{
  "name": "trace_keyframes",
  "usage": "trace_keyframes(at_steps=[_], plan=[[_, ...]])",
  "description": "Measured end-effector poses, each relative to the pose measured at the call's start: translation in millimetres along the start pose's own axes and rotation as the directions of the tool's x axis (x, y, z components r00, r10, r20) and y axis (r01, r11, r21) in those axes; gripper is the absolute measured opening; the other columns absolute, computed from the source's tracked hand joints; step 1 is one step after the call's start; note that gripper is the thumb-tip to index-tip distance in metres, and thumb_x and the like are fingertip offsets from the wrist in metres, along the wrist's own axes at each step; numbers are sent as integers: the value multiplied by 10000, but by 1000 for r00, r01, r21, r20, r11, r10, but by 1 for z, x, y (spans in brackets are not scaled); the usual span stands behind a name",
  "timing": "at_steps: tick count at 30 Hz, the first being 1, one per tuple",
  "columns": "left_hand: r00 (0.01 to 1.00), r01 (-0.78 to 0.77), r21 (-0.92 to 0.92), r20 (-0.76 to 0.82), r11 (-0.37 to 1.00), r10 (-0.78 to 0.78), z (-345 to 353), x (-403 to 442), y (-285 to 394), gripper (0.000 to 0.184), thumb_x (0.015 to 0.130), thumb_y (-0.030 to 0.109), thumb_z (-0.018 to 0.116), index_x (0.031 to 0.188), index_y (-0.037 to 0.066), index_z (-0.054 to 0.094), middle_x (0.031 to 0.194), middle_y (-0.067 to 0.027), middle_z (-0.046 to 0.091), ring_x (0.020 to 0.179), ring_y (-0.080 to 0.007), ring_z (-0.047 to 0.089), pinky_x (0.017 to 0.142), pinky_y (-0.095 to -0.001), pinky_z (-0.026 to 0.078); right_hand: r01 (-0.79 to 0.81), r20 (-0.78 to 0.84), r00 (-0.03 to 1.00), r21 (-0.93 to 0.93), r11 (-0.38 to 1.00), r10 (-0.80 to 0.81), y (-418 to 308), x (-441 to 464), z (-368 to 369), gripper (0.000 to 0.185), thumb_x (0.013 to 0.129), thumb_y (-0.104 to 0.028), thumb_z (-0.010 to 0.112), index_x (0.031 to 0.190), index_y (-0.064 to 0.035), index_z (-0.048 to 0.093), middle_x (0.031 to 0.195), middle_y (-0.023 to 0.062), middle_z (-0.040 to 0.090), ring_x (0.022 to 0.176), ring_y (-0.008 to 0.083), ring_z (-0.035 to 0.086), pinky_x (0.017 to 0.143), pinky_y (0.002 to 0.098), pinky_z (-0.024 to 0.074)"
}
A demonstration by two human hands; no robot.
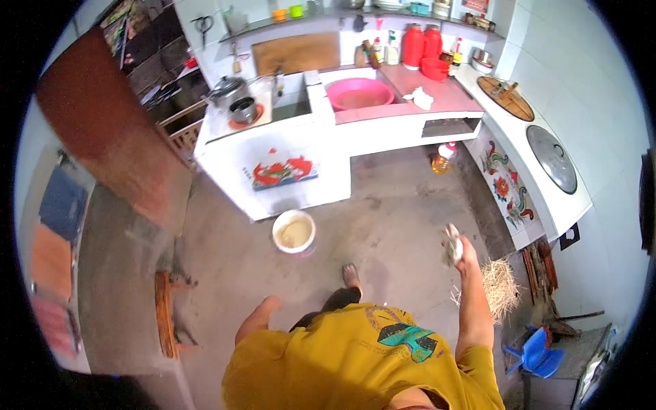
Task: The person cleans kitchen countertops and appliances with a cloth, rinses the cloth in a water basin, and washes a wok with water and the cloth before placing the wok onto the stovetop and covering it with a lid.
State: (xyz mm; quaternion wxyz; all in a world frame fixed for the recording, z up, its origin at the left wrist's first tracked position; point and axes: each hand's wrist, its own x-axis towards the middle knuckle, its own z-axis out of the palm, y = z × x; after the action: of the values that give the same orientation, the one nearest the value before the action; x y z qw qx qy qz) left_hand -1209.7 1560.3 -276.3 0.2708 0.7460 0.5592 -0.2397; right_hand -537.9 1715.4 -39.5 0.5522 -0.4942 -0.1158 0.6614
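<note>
My right hand is stretched forward, its fingers closed round a pale grey-white bundle that looks like a crumpled rag. Below that arm, straw lies heaped on the floor. My left hand hangs low beside my body; it is small and blurred, and its fingers cannot be told apart. Ahead of it on the floor stands a white bucket with cloudy, pale yellowish contents. One of my feet steps forward between the two hands.
A white tiled counter carries pots and a pink basin. On the right is a stove with a metal lid. An oil bottle stands on the floor. A wooden bench is left, a blue chair right.
</note>
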Motion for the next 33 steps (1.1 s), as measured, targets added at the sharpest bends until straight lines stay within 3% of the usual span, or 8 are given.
trace_keyframes(at_steps=[4,8,12,17,21,26,31,33], plan=[[963,201,-348,243,916,-119,-100,107,-9,341,813,265,581,990,-6,690,966,-222,685,870,-379,663,781,-466,504,-88,375,925,72,994,54,-56,125,105,490,901,-264,521,1309,6,486,1129,200,635,965,317,647,792,425,552],[958,34,-468,-235,883,-161,-260,195,33,337,798,268,593,952,-15,691,924,-230,683,866,-393,658,786,-466,497,-144,449,890,118,982,77,-90,209,201,487,907,-261,503,1315,4,491,1166,204,616,959,331,642,845,439,541],[968,-235,-343,-168,909,186,-431,268,63,394,822,288,572,1108,18,587,1095,-238,620,995,-396,590,861,-450,474,-283,507,848,185,941,155,-128,298,281,467,935,-309,430,1269,5,522,1154,206,620,1001,356,628,880,475,527],[760,-570,-452,-607,686,231,-575,300,108,379,875,165,594,1234,44,575,1083,-165,644,947,-287,642,821,-389,502,-133,489,865,18,991,107,-199,415,394,425,920,-249,476,1268,-8,527,1147,164,626,1013,295,619,891,446,511],[784,-563,-593,-603,575,147,-656,320,125,353,897,107,571,1244,44,576,1138,-164,632,991,-270,636,867,-358,504,191,603,798,-284,940,20,-229,532,472,345,897,-141,529,1217,-13,551,965,110,649,832,221,643,733,356,540],[783,-407,-624,-614,667,-96,-716,388,135,349,906,121,583,1252,76,576,1161,-167,628,1010,-309,625,868,-375,505,646,643,745,-627,434,-179,-220,684,525,345,861,-140,578,1180,-12,586,958,151,683,890,270,664,770,382,529],[808,-229,-728,-512,646,-291,-749,455,142,341,919,136,586,1254,75,571,1160,-174,628,1047,-327,613,876,-388,503,648,659,747,-751,-124,-90,-209,857,482,315,808,-190,628,1079,-33,662,1007,200,682,938,329,660,837,404,509],[792,-270,-818,-489,509,-365,-748,484,153,326,901,134,588,1225,98,594,1099,-181,642,997,-355,614,856,-411,498,595,595,803,-795,-118,40,-197,887,482,317,804,-199,625,1062,-20,666,1022,215,676,974,346,653,850,414,504]])
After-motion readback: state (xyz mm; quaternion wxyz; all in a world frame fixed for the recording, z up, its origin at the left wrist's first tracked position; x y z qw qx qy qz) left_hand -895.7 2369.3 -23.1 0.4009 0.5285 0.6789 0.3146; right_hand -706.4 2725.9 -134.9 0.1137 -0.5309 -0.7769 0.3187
